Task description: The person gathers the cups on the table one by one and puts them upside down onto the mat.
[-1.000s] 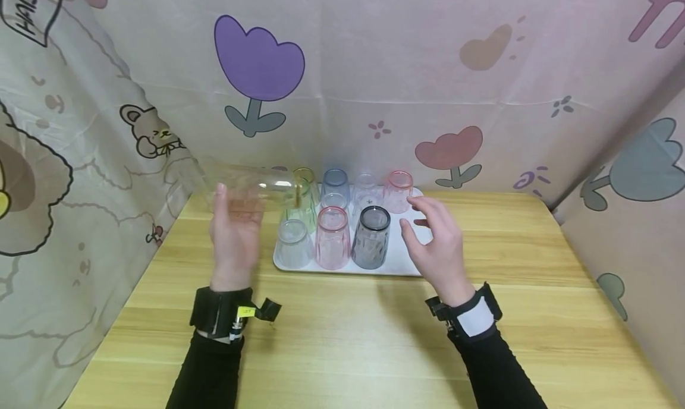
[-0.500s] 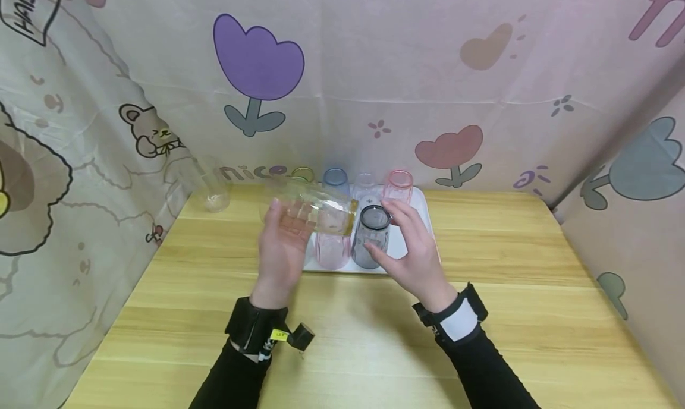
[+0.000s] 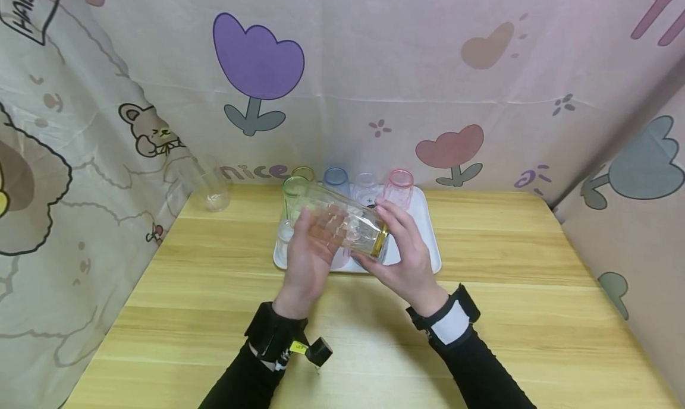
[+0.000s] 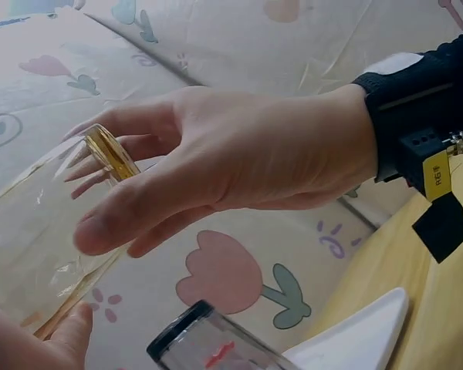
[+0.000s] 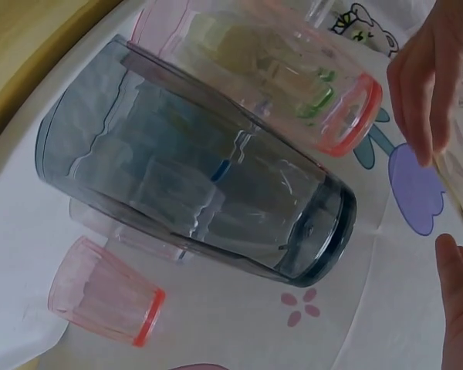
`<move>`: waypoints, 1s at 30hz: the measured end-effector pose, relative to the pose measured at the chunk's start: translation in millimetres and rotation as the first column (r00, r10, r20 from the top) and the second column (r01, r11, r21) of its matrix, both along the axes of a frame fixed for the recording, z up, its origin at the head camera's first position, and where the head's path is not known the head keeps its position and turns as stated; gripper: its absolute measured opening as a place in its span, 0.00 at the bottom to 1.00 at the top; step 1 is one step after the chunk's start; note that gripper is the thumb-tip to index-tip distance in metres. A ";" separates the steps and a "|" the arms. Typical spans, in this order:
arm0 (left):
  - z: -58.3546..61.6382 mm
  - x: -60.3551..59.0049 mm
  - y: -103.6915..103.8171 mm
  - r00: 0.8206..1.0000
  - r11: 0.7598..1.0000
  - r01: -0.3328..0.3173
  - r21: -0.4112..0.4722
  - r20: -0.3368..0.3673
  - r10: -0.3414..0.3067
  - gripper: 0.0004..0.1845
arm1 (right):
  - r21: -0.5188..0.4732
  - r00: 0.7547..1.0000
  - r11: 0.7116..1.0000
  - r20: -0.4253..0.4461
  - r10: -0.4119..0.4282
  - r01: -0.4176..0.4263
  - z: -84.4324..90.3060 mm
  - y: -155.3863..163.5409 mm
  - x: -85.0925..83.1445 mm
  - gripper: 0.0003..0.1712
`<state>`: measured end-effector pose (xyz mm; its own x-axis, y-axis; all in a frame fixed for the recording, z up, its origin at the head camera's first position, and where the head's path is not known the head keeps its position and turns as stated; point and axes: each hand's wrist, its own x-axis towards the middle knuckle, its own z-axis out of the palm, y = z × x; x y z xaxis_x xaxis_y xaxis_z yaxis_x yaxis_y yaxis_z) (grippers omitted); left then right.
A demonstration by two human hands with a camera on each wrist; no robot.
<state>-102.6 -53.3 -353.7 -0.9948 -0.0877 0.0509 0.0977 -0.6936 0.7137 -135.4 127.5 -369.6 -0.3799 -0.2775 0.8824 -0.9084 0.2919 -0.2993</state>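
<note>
A clear glass tumbler with an amber base (image 3: 366,227) lies tilted across both hands above the tray. My left hand (image 3: 307,257) holds its side, thumb toward me and fingers behind the glass. Around the amber base end, the thumb and fingers of my right hand (image 3: 404,254) grip it, as the left wrist view also shows. Below, partly hidden in the head view, a grey glass (image 5: 193,169) stands upside down beside a pink glass (image 5: 255,62). They share a white tray (image 3: 430,236) with other upturned glasses.
Along the tray's back are a yellow-rimmed glass (image 3: 303,172), a blue glass (image 3: 335,180), a clear glass (image 3: 366,186) and a pink glass (image 3: 398,189). A green glass (image 3: 291,198) is at left. Another clear glass (image 3: 216,194) stands on the wooden table (image 3: 214,248), by the patterned curtain.
My left hand has carried the amber-based tumbler rightward and turned its base down. The right hand has moved left and now grips that base. A glass at the table's back left has come into view.
</note>
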 end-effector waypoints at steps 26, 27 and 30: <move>-1.7 1.4 -7.2 0.998 0.999 0.040 -0.019 -0.042 -0.041 0.43 | -0.132 1.000 0.991 -0.005 0.024 -0.024 6.7 3.9 4.1 0.37; -1.3 1.3 -9.2 0.998 0.999 0.030 -0.036 -0.049 -0.032 0.44 | -0.144 1.000 0.989 -0.005 0.020 -0.021 7.7 5.0 3.7 0.37; -1.1 -0.1 -18.2 0.997 0.991 -0.021 -0.129 -0.083 0.010 0.54 | -0.182 1.000 0.983 0.004 0.017 -0.016 11.9 8.9 2.6 0.39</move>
<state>-102.6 -71.5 -354.8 -0.9854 -0.0907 0.1440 0.1696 -0.5940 0.7864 -132.8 136.4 -357.7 -0.3814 -0.1189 0.9167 -0.9108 0.2176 -0.3508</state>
